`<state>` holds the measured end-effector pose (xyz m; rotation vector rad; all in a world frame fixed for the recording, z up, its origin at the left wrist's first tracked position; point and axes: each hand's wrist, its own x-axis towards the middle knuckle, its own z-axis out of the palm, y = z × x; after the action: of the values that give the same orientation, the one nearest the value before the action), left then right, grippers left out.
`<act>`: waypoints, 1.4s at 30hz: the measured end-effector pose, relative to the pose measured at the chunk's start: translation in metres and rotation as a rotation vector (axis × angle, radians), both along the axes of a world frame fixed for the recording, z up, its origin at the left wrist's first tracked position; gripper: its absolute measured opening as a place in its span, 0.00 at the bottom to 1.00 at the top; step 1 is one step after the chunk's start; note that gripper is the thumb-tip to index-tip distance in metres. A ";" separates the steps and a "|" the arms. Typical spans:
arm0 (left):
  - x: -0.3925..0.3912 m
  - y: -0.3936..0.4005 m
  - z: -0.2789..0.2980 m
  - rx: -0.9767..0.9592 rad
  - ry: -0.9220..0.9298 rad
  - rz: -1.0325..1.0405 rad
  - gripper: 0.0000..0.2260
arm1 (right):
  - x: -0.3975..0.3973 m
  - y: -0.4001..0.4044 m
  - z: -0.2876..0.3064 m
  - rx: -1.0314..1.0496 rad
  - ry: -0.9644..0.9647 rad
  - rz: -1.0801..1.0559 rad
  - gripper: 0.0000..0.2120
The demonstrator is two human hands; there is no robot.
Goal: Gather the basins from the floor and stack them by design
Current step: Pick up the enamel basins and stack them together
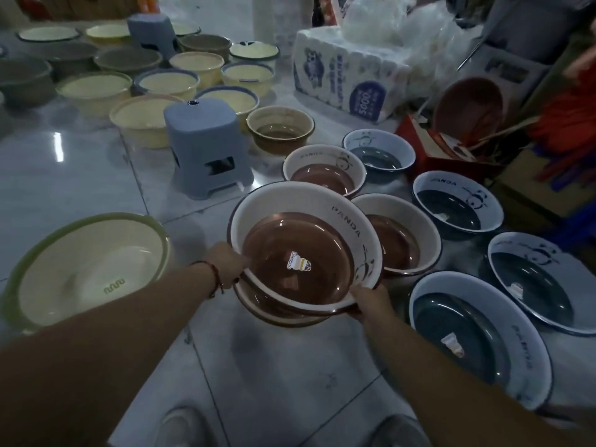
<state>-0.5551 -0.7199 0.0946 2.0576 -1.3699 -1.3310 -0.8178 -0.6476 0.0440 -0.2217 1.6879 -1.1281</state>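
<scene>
My left hand (227,264) grips the rim of the top brown panda basin (303,250) at its 9 o'clock edge, fingers curled over the lip. My right hand (371,301) holds the same rim at about 5 o'clock, thumb on top. This basin sits tilted inside a second brown basin (274,314), whose rim shows beneath at 6 to 7 o'clock; whether that lower one touches the floor I cannot tell.

Two more brown panda basins: one (324,169) at 12 o'clock from the held one, one (400,235) at 3 o'clock, its rim partly hidden behind the held basin.

Dark blue panda basins (458,204) stand in a line along the right side, from 1 to 4 o'clock.

A green-rimmed cream basin (87,272) lies at 9 o'clock, well apart. A grey-blue plastic stool (206,150) stands at 11 o'clock. Beyond it, many cream and grey basins (161,82) cover the tiled floor (290,382). A wrapped tissue pack (342,79) sits at 1 o'clock, far back.
</scene>
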 end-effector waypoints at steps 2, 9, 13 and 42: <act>-0.001 -0.016 -0.016 0.018 -0.055 -0.051 0.09 | 0.001 -0.010 -0.021 0.000 0.006 -0.022 0.21; 0.005 -0.026 -0.078 0.216 -0.156 -0.113 0.11 | 0.010 -0.027 -0.071 0.091 0.064 0.072 0.21; 0.008 -0.037 -0.095 0.268 -0.216 -0.159 0.07 | 0.014 -0.030 -0.094 0.286 0.155 0.170 0.16; -0.160 0.083 0.069 -0.430 -0.540 -1.039 0.32 | -0.126 0.126 0.095 0.344 1.192 0.913 0.32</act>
<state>-0.7156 -0.6374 0.1634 1.4364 -2.8870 -0.5942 -0.9443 -0.5213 0.1388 -1.4775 2.2944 0.1034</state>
